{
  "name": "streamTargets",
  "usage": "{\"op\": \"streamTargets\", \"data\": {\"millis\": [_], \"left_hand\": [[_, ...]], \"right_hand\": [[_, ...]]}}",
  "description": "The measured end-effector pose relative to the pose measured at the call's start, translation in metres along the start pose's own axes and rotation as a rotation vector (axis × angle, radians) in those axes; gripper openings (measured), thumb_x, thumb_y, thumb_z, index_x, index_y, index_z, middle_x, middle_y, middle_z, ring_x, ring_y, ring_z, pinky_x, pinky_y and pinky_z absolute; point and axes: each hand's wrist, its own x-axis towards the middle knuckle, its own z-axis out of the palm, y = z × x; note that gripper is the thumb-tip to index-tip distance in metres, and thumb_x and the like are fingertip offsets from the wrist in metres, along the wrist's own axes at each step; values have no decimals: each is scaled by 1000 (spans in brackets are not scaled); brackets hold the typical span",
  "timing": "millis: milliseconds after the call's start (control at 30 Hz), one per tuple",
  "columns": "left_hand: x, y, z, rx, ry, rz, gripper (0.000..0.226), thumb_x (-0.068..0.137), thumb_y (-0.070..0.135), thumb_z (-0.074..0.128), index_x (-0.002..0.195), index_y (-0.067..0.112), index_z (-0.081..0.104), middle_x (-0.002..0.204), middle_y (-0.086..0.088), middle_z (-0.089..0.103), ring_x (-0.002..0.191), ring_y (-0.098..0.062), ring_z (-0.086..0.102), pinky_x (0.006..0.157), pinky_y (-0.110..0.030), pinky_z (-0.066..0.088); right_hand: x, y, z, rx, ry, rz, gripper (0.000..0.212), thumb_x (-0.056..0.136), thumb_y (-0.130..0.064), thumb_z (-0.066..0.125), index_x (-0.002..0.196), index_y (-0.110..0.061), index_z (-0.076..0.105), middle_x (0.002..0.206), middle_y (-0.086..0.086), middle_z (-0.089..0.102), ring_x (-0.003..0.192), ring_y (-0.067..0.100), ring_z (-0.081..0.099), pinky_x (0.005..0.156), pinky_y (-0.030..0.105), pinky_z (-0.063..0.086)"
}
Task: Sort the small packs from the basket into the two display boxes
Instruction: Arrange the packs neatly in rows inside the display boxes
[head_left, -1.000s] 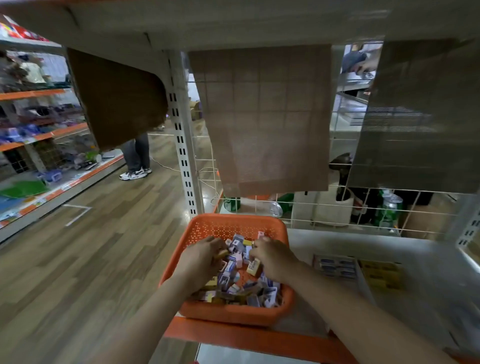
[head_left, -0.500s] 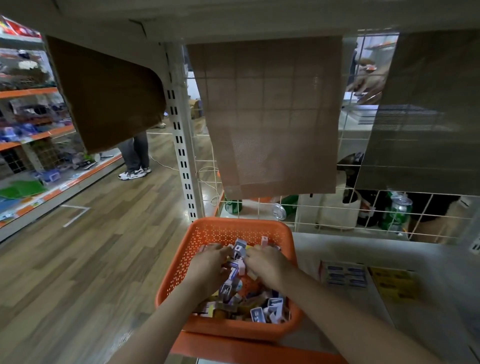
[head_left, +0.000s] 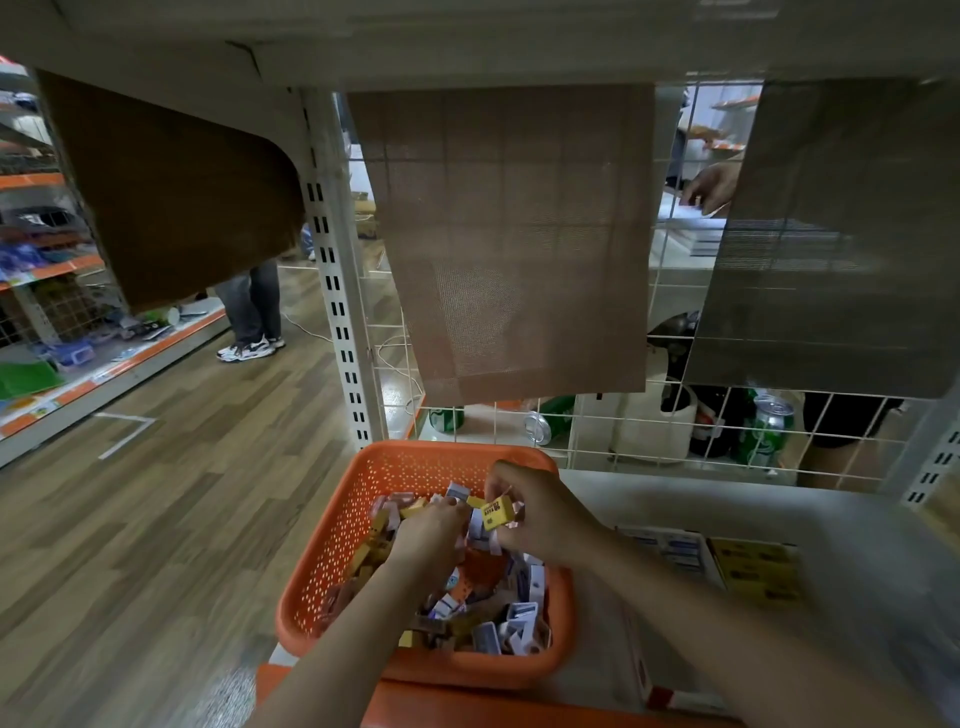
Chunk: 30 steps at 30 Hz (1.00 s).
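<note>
While both arms reach forward side by side, the two hands meet over the orange basket (head_left: 332, 551). The right hand (head_left: 550, 519) is a little above the pile, with its back turned up. Its grip is closed on one yellow pack (head_left: 497, 512), pinched between the thumb and the fingertips. Something small and pale shows under the same fingers, but it is too blurry to tell what it is. The left hand (head_left: 428, 535) is lower, palm down, with its fingers tucked into the small packs (head_left: 519, 623). Those fingers are hidden, so I cannot tell if its grip holds anything. The two hands are very close together. Many more yellow, blue and white packs lie loose in the basket, mostly at the near end. The basket sits at the left end of the white shelf (head_left: 727, 504). To its right, on the same shelf, lie the two display boxes side by side: a blue and white box (head_left: 678, 553) just past the right wrist, and a yellow box (head_left: 753, 571) farther right
</note>
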Motion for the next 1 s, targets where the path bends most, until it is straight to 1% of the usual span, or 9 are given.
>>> {"op": "streamTargets", "data": {"millis": [167, 267, 333, 533, 633, 700, 833, 933, 1000], "left_hand": [[-4, -5, 1, -87, 11, 3, 33, 91, 8, 44, 122, 16, 51, 124, -3, 50, 107, -21, 56, 94, -39, 41], [-7, -11, -3, -182, 43, 5, 26, 89, 13, 55, 114, 17, 61, 118, 0, 50, 95, -16, 57, 83, -26, 49], [-11, -14, -10, -256, 92, 11, 25, 86, 14, 62, 111, 16, 60, 113, 4, 49, 88, -11, 56, 77, -20, 51], [-23, -3, -29, -318, 249, 91, 25, 80, 10, 64, 92, 20, 45, 97, 5, 51, 79, -10, 50, 59, -16, 37], [-30, 13, -37, -331, 284, 127, 34, 81, 11, 63, 113, 17, 53, 109, 4, 54, 93, -16, 59, 71, -25, 49], [-32, 25, -41, -346, 301, 170, 39, 83, 12, 64, 121, 16, 56, 115, 3, 54, 98, -17, 60, 78, -26, 50], [-33, 48, -45, -337, 328, 256, 28, 83, 13, 64, 110, 19, 65, 110, 2, 55, 96, -17, 59, 80, -26, 49], [-33, 68, -46, -355, 332, 296, 30, 81, 11, 66, 111, 14, 64, 111, -3, 55, 97, -21, 57, 79, -26, 43], [-31, 80, -46, -367, 325, 330, 29, 79, 11, 67, 108, 12, 64, 108, -5, 56, 98, -24, 56, 76, -26, 41]], "right_hand": [[-1, 3, 0, 165, 62, 55, 35, 62, -6, 67, 81, -29, 50, 88, -5, 56, 78, 8, 52, 63, 22, 40], [-4, 6, 1, 159, 64, 66, 35, 68, 2, 69, 84, -24, 51, 89, -4, 58, 76, 7, 55, 64, 25, 44], [-8, 6, 1, 148, 79, 63, 34, 71, 1, 70, 86, -23, 52, 90, -4, 58, 76, 7, 56, 65, 24, 45], [-19, 5, -15, 1, 111, 52, 40, 74, -8, 71, 110, -21, 63, 116, -2, 50, 103, 12, 53, 84, 24, 44], [-29, 5, -29, -42, 102, 73, 30, 77, -9, 69, 106, -19, 66, 111, 0, 42, 102, 13, 47, 81, 14, 37], [-39, 6, -40, -32, 110, 78, 25, 75, -7, 69, 97, -17, 66, 105, 0, 42, 98, 14, 49, 76, 14, 38], [-61, 12, -60, -33, 120, 74, 27, 76, -4, 68, 95, -22, 64, 95, -12, 42, 88, -1, 48, 67, 5, 33], [-77, 21, -76, -57, 146, 92, 20, 75, -4, 73, 91, -15, 68, 96, -2, 46, 89, 10, 51, 70, 7, 35], [-89, 27, -86, -78, 159, 120, 29, 69, -13, 83, 94, -15, 68, 100, 2, 48, 83, 8, 50, 69, 9, 35]]}}
